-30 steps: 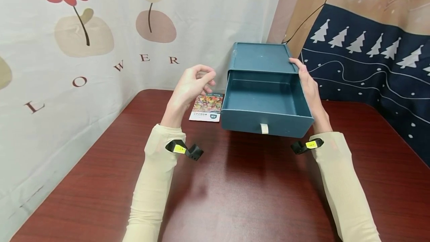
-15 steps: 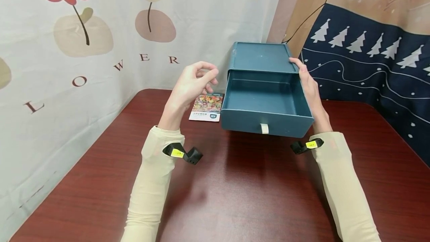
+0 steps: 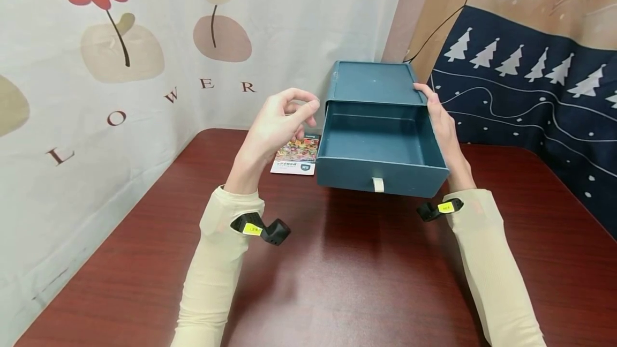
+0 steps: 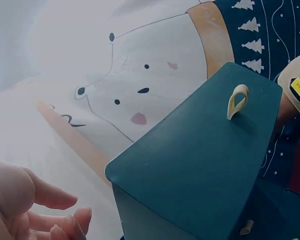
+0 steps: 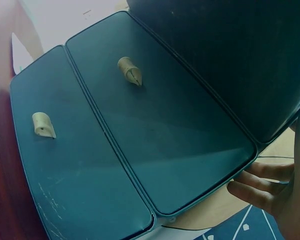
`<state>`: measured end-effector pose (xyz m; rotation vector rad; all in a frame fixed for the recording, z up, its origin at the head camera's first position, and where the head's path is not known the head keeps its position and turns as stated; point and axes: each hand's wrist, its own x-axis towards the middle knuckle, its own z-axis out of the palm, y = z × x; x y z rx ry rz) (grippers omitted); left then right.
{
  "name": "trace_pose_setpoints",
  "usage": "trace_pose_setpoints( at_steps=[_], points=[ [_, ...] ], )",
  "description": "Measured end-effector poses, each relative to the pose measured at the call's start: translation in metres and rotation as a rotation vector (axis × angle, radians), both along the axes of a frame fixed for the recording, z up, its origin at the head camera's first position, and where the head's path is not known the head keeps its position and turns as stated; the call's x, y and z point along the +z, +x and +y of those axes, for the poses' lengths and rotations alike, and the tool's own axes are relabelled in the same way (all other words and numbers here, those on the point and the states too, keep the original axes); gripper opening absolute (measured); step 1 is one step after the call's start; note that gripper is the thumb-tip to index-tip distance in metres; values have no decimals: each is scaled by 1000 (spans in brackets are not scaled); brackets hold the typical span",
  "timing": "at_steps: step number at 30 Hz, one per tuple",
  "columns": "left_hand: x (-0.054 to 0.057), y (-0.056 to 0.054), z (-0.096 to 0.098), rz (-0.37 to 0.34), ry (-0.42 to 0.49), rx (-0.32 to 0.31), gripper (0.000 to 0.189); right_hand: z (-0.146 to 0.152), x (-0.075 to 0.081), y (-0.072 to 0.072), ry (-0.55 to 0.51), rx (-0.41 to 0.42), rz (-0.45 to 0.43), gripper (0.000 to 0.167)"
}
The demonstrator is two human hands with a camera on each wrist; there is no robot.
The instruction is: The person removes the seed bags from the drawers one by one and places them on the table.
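Note:
A dark blue drawer cabinet (image 3: 373, 83) stands at the back of the table. Its top drawer (image 3: 339, 175) is pulled out toward me, nothing visible inside, a cream loop pull (image 3: 378, 185) on its front. My right hand (image 3: 444, 133) rests against the cabinet's right side, one fingertip at the top edge; in the right wrist view its fingers (image 5: 257, 195) touch the side. My left hand (image 3: 275, 128) hovers left of the drawer, fingers loosely bent, holding nothing. Two lower drawer fronts (image 5: 160, 135) are closed in the right wrist view.
A colourful printed card (image 3: 293, 162) lies on the dark red table (image 3: 308, 283), left of the cabinet and partly behind my left hand. A white curtain (image 3: 299, 25) hangs close behind, and a navy tree-patterned curtain (image 3: 520, 100) at the right.
My left hand has drifted slightly right, closer to the drawer, and its forearm has shifted slightly left. The right hand, cabinet and drawer stay where they were.

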<state>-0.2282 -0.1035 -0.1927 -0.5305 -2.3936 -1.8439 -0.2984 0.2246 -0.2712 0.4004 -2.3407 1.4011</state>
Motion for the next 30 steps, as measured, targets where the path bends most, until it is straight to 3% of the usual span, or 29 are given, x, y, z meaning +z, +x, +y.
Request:
trace_pose_setpoints(
  at_steps=[22,30],
  points=[
    [7,18,10,-2,-21,-31,22,0,1,0,8,-9,-16,55],
    [8,28,13,-51,24,-76,24,-1,1,0,10,-10,-8,54]
  ],
)
